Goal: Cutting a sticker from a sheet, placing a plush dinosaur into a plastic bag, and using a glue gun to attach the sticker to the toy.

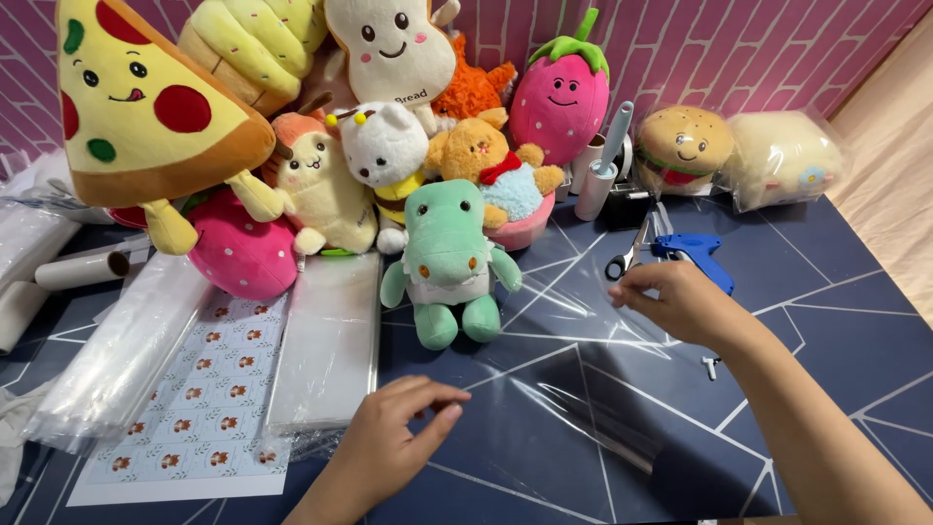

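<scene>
A clear plastic bag [583,379] lies flat on the dark blue bench [836,292], stretched between the two hands. The left hand [389,442], near the front edge, pinches the bag's near left corner between thumb and curled fingertips. The right hand [680,301], farther back and to the right, pinches the bag's far right edge with its fingers bent together. The bag is see-through, so the bench's white line pattern shows through it, and a crease runs across its near right part.

Just behind the bag sits a green crocodile plush [449,262], upright and facing the person. Behind it a crowd of soft toys is piled against the pink brick-pattern wall [739,49]: a pizza slice plush [136,107] at far left, a pink strawberry plush [561,92], a small bear with a red bow [486,156], and a burger plush [685,146] wrapped in clear film at the right.

Just beyond the right hand lie a blue tagging gun [695,253] and a pair of scissors [630,255], close together. A lint roller [604,165] stands tilted behind them.

To the left of the left hand lie a stack of clear bags [326,340] and a sheet of small stickers [199,389], side by side.
</scene>
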